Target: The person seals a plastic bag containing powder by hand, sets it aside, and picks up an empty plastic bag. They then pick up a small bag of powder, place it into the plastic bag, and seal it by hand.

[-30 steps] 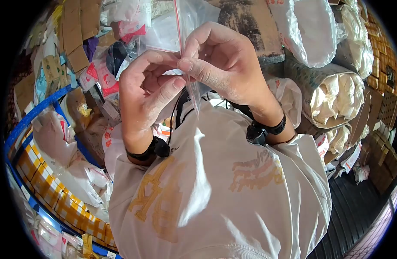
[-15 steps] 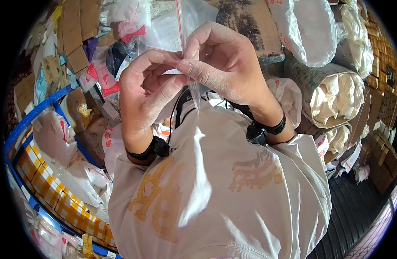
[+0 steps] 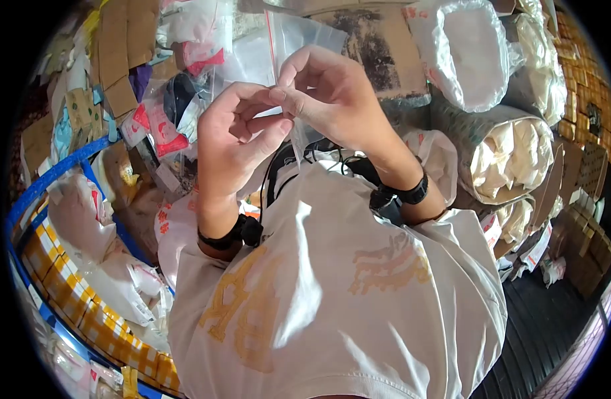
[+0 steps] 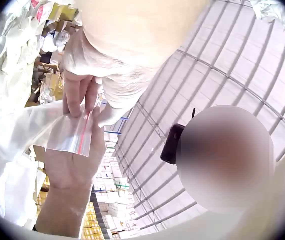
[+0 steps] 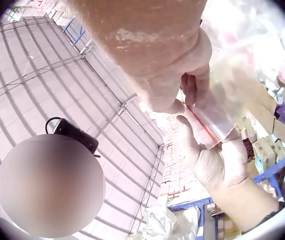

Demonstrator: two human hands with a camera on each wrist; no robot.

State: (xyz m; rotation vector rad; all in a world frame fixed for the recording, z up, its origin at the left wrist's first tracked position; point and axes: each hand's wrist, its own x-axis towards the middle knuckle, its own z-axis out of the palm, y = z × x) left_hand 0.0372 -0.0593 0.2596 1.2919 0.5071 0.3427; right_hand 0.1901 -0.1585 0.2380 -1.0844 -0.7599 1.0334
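Note:
A clear zip-lock bag [image 3: 289,43] with a red line along its seal is held upright before the chest. The left hand [image 3: 239,136] pinches it at the seal from the left, thumb and fingertips together. From the other side the right hand [image 3: 339,100] pinches the same strip, its thumb right beside the left fingertips. A narrow end of the bag hangs under the hands toward the shirt. In the left wrist view the red-lined strip [image 4: 84,132] spreads flat past the fingers. Pale dust shows on the skin.
Beyond the hands lie more clear plastic bags [image 3: 245,56] and a stained cardboard box [image 3: 378,46]. Lined containers with cream-coloured contents [image 3: 508,159] stand at the right. A blue rack frame [image 3: 59,166] with white packages [image 3: 83,213] curves along the left.
Both hands sit slightly lower in the head view, and the surroundings have shifted a little as the head moved. The pinch on the bag's seal stays the same.

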